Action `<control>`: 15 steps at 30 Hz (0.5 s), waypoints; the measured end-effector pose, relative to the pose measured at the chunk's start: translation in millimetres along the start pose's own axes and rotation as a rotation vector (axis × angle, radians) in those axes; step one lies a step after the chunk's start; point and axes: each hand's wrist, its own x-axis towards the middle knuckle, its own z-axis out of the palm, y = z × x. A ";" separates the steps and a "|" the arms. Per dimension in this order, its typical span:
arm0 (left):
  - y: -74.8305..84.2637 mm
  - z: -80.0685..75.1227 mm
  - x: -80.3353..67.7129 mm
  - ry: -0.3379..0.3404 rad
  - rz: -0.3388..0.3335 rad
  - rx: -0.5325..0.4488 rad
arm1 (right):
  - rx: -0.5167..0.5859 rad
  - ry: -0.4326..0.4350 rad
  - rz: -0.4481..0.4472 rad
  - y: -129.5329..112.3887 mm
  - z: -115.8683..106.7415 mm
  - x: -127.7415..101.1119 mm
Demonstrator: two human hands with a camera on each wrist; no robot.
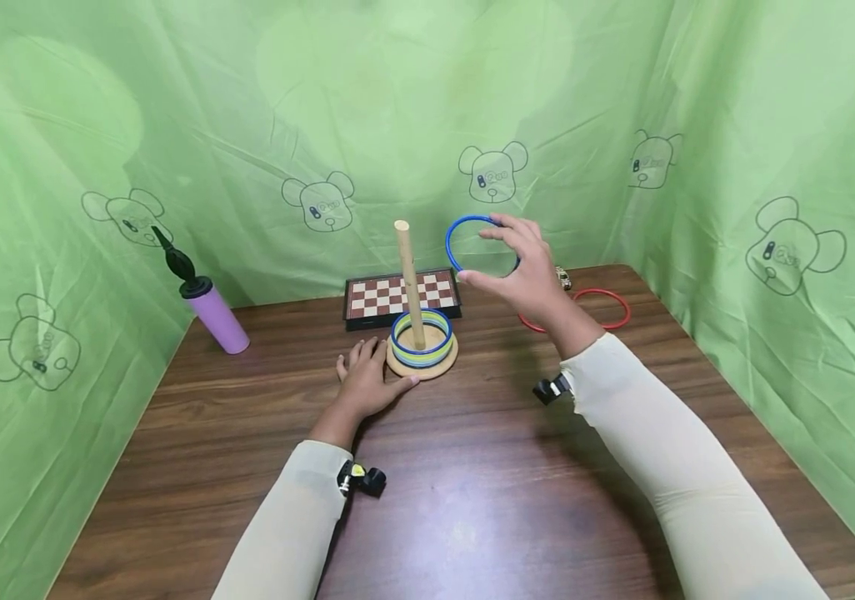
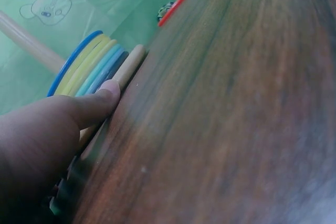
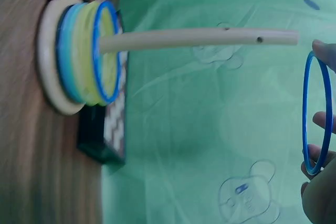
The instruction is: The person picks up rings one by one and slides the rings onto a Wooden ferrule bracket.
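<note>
My right hand (image 1: 521, 271) holds a blue ring (image 1: 448, 243) up in the air, just right of the top of a wooden peg (image 1: 410, 287). Thumb and fingertips pinch the ring's edge; the right wrist view shows it level with the peg's tip and apart from it. Around the peg's foot lies a stack of rings (image 2: 94, 66), a blue one uppermost over yellow, light blue and dark ones. They rest on a round wooden base (image 1: 435, 370). My left hand (image 1: 367, 382) lies at the base's left side, fingers spread, with its thumb (image 2: 107, 95) pressed against the rim.
Behind the peg lies a chessboard (image 1: 367, 302) with a dark frame. A red ring (image 1: 627, 307) rests on the table at the right, partly hidden by my right hand, near a small patterned object (image 1: 563, 278). A purple pump (image 1: 219, 318) stands at the back left.
</note>
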 end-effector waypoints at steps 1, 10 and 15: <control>-0.5 0.7 -0.2 0.002 -0.002 -0.002 | 0.009 0.003 -0.003 -4.0 1.1 2.1; -2.1 2.4 -1.0 -0.003 0.006 -0.008 | 0.018 0.003 -0.058 -32.3 16.8 23.3; -5.1 2.3 0.9 0.006 0.010 0.004 | 0.021 -0.024 -0.072 -43.4 29.7 37.1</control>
